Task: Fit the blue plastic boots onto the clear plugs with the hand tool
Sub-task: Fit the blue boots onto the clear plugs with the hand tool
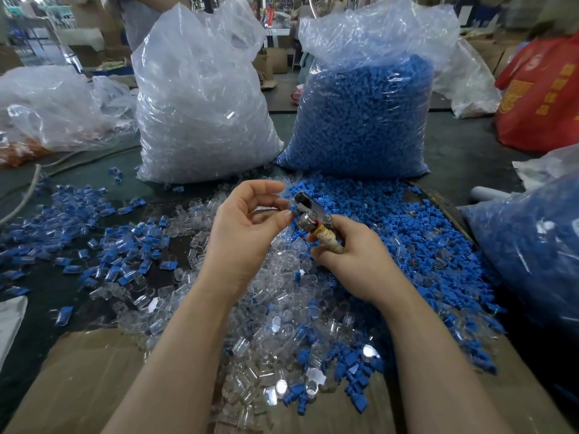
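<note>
My right hand (pixel 354 255) grips the wrapped handle of a small metal hand tool (pixel 310 211), its head pointing up and left. My left hand (pixel 247 230) has its thumb and fingers curled at the tool's tip, pinching a small piece there that is too hidden to name. Under both hands lies a heap of loose clear plugs (pixel 275 324). Loose blue boots (pixel 391 220) are piled to the right. Several fitted blue-and-clear pieces (pixel 119 252) lie scattered on the left.
A tall bag of clear plugs (pixel 200 104) and a tall bag of blue boots (pixel 363 114) stand at the back. Another blue-filled bag (pixel 532 245) leans at the right. Flat cardboard (pixel 78 386) lies at the front edge. A red bag (pixel 545 89) sits far right.
</note>
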The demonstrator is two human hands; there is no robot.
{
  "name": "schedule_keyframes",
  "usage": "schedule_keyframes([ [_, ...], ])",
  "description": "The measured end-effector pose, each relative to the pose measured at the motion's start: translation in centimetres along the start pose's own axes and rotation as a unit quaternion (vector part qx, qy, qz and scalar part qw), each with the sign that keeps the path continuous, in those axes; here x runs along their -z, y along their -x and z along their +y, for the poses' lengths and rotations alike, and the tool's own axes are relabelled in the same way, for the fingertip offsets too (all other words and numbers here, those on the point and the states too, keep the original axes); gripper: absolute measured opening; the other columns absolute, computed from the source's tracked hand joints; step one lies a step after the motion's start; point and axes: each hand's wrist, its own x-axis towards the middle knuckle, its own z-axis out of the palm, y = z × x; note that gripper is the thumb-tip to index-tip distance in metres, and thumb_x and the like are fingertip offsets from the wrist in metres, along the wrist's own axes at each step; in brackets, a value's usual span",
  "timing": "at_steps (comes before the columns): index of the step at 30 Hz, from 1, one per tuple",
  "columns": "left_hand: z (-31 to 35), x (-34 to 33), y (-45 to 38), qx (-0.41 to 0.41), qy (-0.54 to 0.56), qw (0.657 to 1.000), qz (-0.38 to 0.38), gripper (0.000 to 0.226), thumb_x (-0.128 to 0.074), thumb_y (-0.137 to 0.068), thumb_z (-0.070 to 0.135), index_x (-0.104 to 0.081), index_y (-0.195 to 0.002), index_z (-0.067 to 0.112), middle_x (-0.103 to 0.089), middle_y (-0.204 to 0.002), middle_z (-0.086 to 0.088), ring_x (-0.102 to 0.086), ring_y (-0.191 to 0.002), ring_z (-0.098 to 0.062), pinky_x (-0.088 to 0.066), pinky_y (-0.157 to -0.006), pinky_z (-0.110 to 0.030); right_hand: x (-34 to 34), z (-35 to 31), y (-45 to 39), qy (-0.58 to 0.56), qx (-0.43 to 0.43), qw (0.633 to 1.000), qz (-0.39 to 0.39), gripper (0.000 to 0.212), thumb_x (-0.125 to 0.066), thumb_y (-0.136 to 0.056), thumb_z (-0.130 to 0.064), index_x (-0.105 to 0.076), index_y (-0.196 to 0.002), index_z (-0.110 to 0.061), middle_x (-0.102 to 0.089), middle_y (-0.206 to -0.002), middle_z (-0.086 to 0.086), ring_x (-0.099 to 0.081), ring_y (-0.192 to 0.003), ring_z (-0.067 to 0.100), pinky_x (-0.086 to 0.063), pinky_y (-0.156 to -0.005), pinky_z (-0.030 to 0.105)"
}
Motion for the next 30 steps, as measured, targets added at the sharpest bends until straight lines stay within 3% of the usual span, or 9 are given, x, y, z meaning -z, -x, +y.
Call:
schedule_keyframes([
  [15, -0.22, -0.10, 0.10, 0.004, 0.019, 1.000, -0.015, 0.037, -0.070, -0.083, -0.008, -0.062, -0.107, 0.019, -0.071, -0.090, 0.002, -0.068, -0.079, -0.006, -0.055, -0.080, -0.022, 0.19, 0.01, 0.33, 0.010, 0.012, 1.000, -0.015, 0.009, -0.060, -0.085, -0.018, -0.060, -0.092, -0.024, -0.065, -0.081, -0.001, -0.060, -0.077, 0.025, -0.053, -0.074, 0.051],
  [22, -0.23, -0.21, 0.09, -0.007, 0.005, 1.000, -0.013, 0.038, -0.070, -0.083, -0.008, -0.062, -0.108, 0.020, -0.069, -0.091, 0.002, -0.067, -0.079, -0.004, -0.054, -0.078, -0.019, 0.11, -0.26, 0.48, 0.056, 0.015, 0.998, 0.018, 0.015, -0.055, -0.079, -0.009, -0.061, -0.086, -0.021, -0.063, -0.073, -0.001, -0.056, -0.067, 0.024, -0.052, -0.063, 0.048],
  [30, -0.39, -0.10, -0.05, -0.002, 0.004, 1.000, -0.012, 0.038, -0.070, -0.084, -0.006, -0.061, -0.112, 0.020, -0.069, -0.093, 0.002, -0.066, -0.080, -0.005, -0.053, -0.078, -0.020, -0.08, -0.35, 0.38, 0.093, 0.026, 0.995, 0.038, 0.016, -0.057, -0.079, -0.011, -0.061, -0.090, -0.022, -0.065, -0.074, -0.001, -0.056, -0.070, 0.023, -0.051, -0.063, 0.043],
])
